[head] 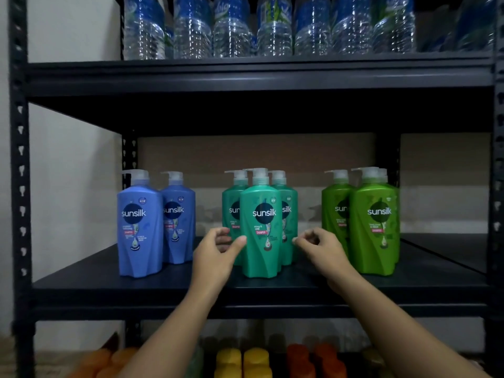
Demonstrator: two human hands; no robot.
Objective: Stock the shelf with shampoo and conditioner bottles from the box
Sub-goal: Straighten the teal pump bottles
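A dark metal shelving unit fills the frame, clear plastic water bottles lined along its top tier. On the middle shelf stand two blue pump shampoo bottles at left, teal pump shampoo bottles at centre, and green pump shampoo bottles at right. The left hand touches the front teal bottle's side with its thumb, fingers loosely curled; the right hand hovers just beside it, fingers loosely curled, holding nothing.

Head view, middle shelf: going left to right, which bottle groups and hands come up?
Blue bottles → left hand → teal bottles → right hand → green bottles.
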